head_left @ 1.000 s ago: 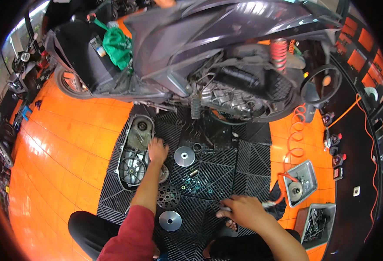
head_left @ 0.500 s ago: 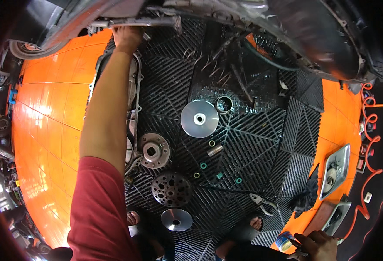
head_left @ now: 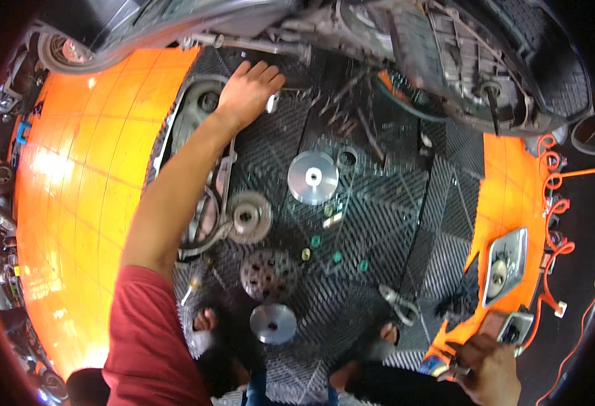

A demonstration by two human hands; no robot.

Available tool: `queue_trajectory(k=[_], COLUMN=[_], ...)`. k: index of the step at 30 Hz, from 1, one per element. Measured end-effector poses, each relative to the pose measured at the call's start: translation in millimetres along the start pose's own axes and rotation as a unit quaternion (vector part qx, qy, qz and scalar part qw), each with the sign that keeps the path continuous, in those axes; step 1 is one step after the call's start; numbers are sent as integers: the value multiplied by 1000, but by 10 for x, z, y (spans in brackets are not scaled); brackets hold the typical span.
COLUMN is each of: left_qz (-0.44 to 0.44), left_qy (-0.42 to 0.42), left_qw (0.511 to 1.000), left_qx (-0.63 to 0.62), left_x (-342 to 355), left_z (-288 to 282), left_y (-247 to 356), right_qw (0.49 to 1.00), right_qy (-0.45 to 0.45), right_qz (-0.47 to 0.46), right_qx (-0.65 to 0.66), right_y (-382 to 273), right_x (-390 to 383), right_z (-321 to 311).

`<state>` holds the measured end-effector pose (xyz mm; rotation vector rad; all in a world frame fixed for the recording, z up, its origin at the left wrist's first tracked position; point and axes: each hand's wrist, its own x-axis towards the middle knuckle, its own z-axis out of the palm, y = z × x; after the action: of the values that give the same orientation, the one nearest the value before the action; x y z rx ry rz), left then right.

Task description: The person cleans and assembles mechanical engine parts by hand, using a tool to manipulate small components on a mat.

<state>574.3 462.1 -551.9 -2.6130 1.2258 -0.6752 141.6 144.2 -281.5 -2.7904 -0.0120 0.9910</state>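
My left hand (head_left: 248, 93) is stretched out to the far side, above the mat beside a long metal engine cover (head_left: 230, 162). Its fingers are curled round a small piece whose silver end (head_left: 272, 103) pokes out below them; the rest is hidden. My right hand (head_left: 490, 369) is closed at the lower right, with a bit of dark metal (head_left: 454, 372) at its fingers that I cannot make out. A blue and yellow can (head_left: 434, 365) is close by it. A shiny metal disc (head_left: 313, 177) lies between the hands on the mat.
On the black ribbed mat lie a round metal hub (head_left: 250, 217), a perforated plate (head_left: 269, 275), a second disc (head_left: 273, 323), green rings (head_left: 315, 241) and pliers (head_left: 399, 304). A vehicle's underside (head_left: 460, 61) overhangs the far side. A metal tray (head_left: 522, 264) and coiled orange hose (head_left: 547, 243) are at right.
My left hand has come out from beneath the vehicle, moving right and nearer, with the silver-ended piece. My right hand remains low at the right. The whole view has shifted and blurred slightly.
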Motion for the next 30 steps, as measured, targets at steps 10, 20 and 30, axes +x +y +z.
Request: queue_trajectory(k=[10,20,30], left_qz=[270,241,-393], left_qy=[134,64,-102], left_qw=[943,937,392], left_qx=[-143,-244,-825], left_x=[-861,-1540,-1948], left_z=[-2629,-4527,-3965], left_y=[533,1085,2050], right_qw=[851,790,777], right_qy=[301,132,330], right_qz=[95,-103,-134], right_qx=[421,590,518], right_y=[-245,-748,-604], right_x=[-79,97,24], right_z=[124,380,537])
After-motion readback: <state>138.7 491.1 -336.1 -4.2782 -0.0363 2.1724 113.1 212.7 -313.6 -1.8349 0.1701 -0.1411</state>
